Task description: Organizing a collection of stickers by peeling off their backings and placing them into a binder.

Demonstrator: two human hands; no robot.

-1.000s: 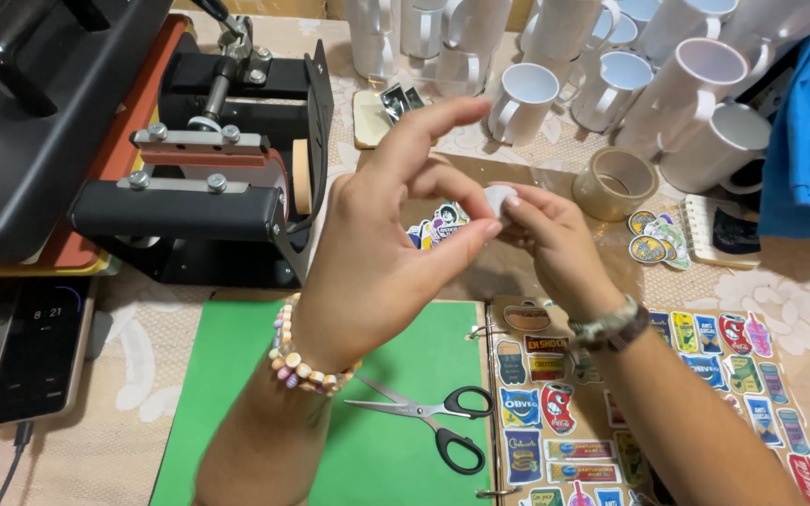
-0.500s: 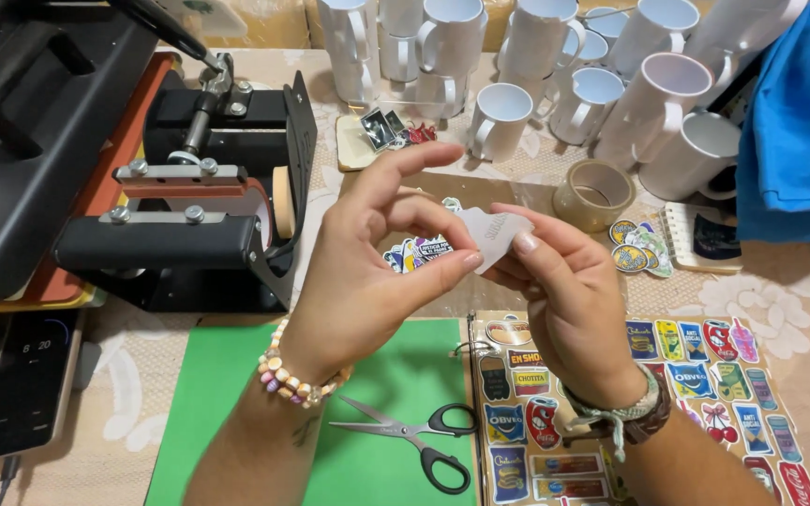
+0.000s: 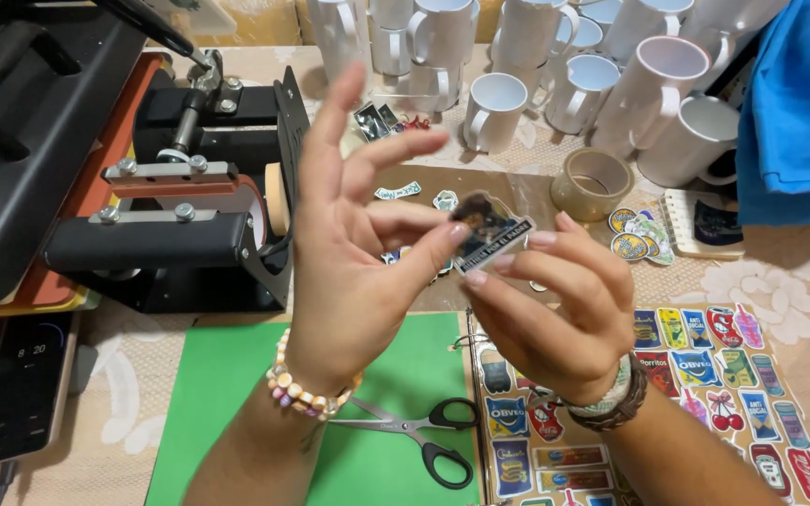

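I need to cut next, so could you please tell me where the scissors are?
The scissors lie on the green mat at the bottom centre, just below the left hand and beside the sticker sheet.

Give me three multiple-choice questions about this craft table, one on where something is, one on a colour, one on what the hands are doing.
1. Where do the scissors lie?
A. on the green mat
B. inside a mug
C. on the blue cloth

2. What colour are the mugs?
A. black
B. white
C. red

3. How is the small sticker held?
A. flat on the table
B. left hand alone
C. pinched by both hands

Answers: A, the blades and handles rest on the mat; B, every mug is white; C, the left and right hand fingertips grip it.
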